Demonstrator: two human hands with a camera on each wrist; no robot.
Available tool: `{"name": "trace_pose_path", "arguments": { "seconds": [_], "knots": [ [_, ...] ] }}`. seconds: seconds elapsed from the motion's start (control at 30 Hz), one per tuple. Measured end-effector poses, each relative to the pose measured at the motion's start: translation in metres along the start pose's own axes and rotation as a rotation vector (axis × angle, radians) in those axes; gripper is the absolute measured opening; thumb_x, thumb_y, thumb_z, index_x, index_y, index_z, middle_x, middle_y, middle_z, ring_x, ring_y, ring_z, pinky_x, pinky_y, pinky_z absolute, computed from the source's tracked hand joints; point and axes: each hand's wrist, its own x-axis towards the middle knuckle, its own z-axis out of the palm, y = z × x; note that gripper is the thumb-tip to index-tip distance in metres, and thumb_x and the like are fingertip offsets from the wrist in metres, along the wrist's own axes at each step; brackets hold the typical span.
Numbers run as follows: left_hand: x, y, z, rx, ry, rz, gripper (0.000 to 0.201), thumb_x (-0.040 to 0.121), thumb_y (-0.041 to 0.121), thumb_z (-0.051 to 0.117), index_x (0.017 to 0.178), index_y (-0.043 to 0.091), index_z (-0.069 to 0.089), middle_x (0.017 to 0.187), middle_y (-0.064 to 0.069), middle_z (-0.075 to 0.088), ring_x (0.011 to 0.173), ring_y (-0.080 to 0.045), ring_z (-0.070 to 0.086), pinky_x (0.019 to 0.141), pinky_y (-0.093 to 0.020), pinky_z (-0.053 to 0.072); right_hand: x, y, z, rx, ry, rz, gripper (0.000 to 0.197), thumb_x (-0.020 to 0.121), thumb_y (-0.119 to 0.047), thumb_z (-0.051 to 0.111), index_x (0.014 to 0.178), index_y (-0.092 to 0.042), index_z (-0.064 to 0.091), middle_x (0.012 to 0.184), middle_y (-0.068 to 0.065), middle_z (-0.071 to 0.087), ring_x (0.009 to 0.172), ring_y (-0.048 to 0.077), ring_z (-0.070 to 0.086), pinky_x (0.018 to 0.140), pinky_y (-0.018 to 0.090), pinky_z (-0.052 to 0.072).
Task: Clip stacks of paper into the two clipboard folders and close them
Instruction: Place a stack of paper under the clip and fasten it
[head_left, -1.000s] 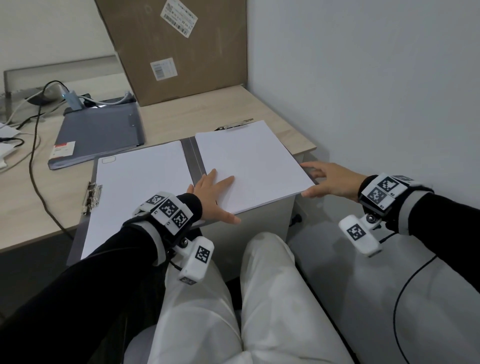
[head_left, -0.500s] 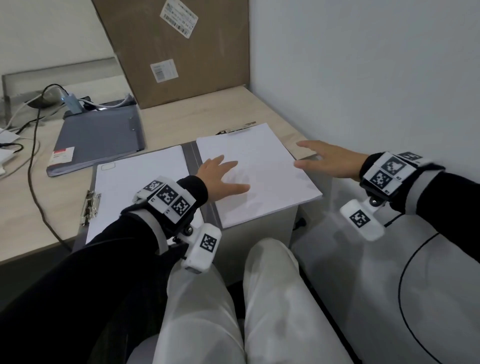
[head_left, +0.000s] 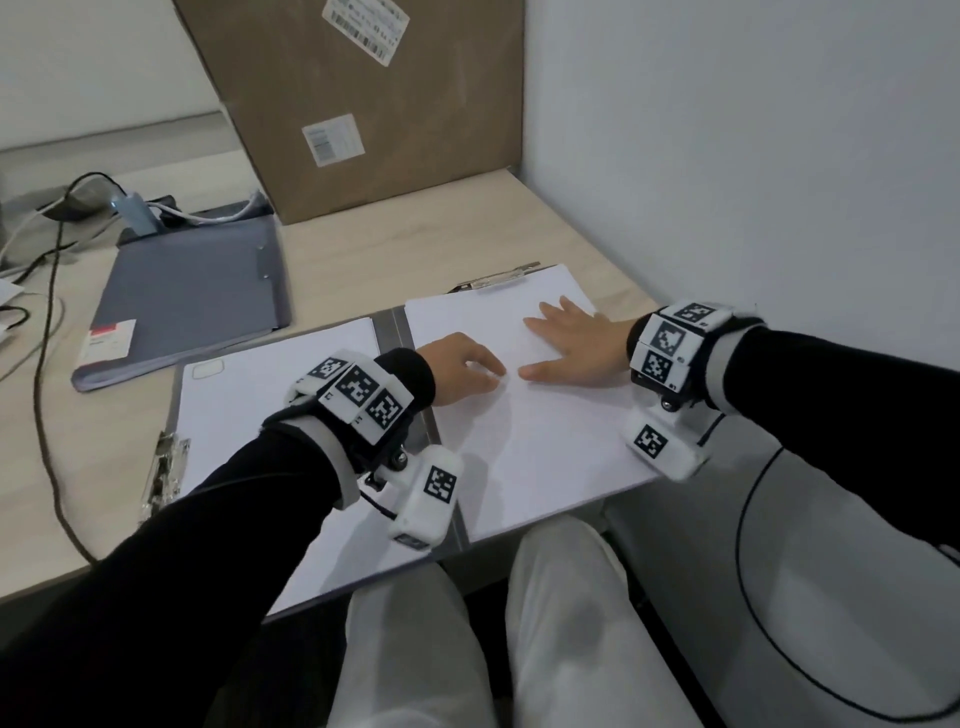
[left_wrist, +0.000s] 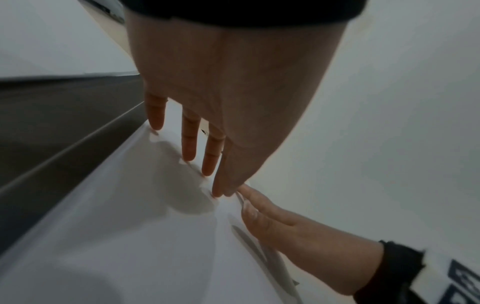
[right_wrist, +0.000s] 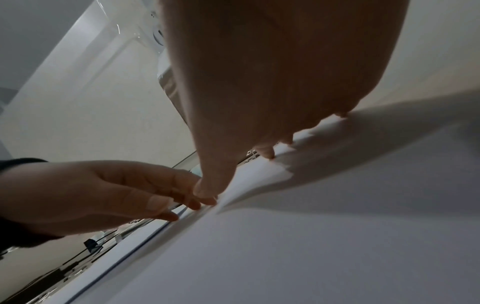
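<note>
An open grey clipboard folder (head_left: 396, 332) lies at the desk's front edge. A white paper stack (head_left: 270, 405) covers its left half, beside a metal clip (head_left: 166, 473). A second white stack (head_left: 550, 452) lies on the right half, its far end at another clip (head_left: 501, 278). My left hand (head_left: 467, 364) rests on this right stack with straight fingers, the tips touching the paper (left_wrist: 130, 226). My right hand (head_left: 566, 343) lies flat on the same sheet, fingers spread, its thumb close to the left fingertips. A closed grey folder (head_left: 192, 296) sits further back on the left.
A large cardboard box (head_left: 374, 104) leans at the back of the desk (head_left: 467, 228). Cables (head_left: 47, 322) trail over the left side. A white wall (head_left: 727, 156) stands close on the right. The right stack overhangs the desk's front edge above my lap.
My right hand has left the right edge of the right stack and now lies flat on top of it. My left hand has shifted slightly further along the same stack.
</note>
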Motion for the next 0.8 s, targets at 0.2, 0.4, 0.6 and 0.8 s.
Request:
{"name": "trace_pose_path", "arguments": {
  "seconds": [0.2,0.4,0.6,0.8],
  "knots": [
    [0.013,-0.015,-0.006,-0.13,-0.06,0.027,0.033,0.093,0.014,0.045,0.119,0.025,0.063,0.133,0.001,0.047,0.113,-0.011,0.048,0.101,-0.024,0.036,0.017,0.003,0.006,0.05,-0.009,0.011,0.09,0.084,-0.074,0.027,0.151,-0.028,-0.011,0.16,-0.003,-0.02,0.147,0.018,-0.019,0.119,0.049,-0.007],
    [0.032,-0.015,-0.028,-0.223,-0.017,0.015,0.027,0.093,0.015,0.049,0.112,0.02,0.068,0.116,0.004,0.064,0.104,-0.01,0.055,0.092,-0.019,0.042,0.02,0.0,0.013,0.016,-0.005,0.025,0.097,0.078,-0.081,0.028,0.15,-0.032,-0.017,0.158,-0.005,-0.024,0.146,0.017,-0.022,0.118,0.049,-0.008],
    [0.085,0.011,-0.057,-0.305,0.252,0.027,0.034,0.091,0.012,0.05,0.124,0.014,0.061,0.132,-0.003,0.058,0.118,-0.017,0.054,0.085,-0.014,0.037,0.023,0.0,0.013,0.02,-0.024,0.039,0.101,0.074,-0.084,0.029,0.149,-0.034,-0.018,0.158,-0.006,-0.025,0.146,0.017,-0.023,0.118,0.05,-0.009],
    [0.133,0.027,-0.052,-0.068,0.224,-0.031,0.044,0.096,0.016,0.04,0.14,0.017,0.043,0.153,-0.003,0.033,0.14,-0.021,0.033,0.111,-0.026,0.026,0.025,0.002,0.015,0.034,-0.01,0.039,0.1,0.073,-0.085,0.028,0.148,-0.037,-0.019,0.157,-0.008,-0.026,0.146,0.016,-0.023,0.118,0.05,-0.01]
  ]
}}
